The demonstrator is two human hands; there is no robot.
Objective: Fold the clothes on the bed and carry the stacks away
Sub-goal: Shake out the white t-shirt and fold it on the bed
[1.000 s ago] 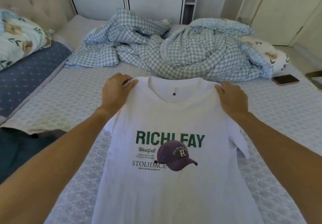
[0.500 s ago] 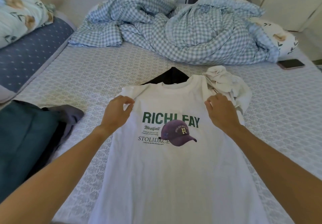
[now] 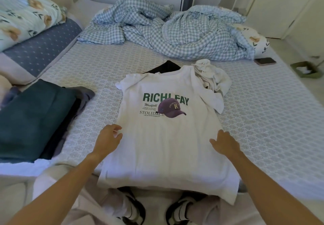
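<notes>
The white printed T-shirt [image 3: 164,137] lies face-up on the bed [image 3: 263,119], collar at 12 o'clock, hem at 6. Left hand [image 3: 107,141] and right hand [image 3: 224,145], both loose-fingered and gripping nothing, flank its waist equally near.

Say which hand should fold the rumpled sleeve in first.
Right hand, probably: the rumpled sleeve lies on its side of the white T-shirt. The left hand rests at the opposite edge.

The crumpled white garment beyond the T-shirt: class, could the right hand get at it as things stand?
Probably yes. The right hand is open over the T-shirt, and only flat shirt lies between it and the crumpled white garment, which lies uncovered.
</notes>
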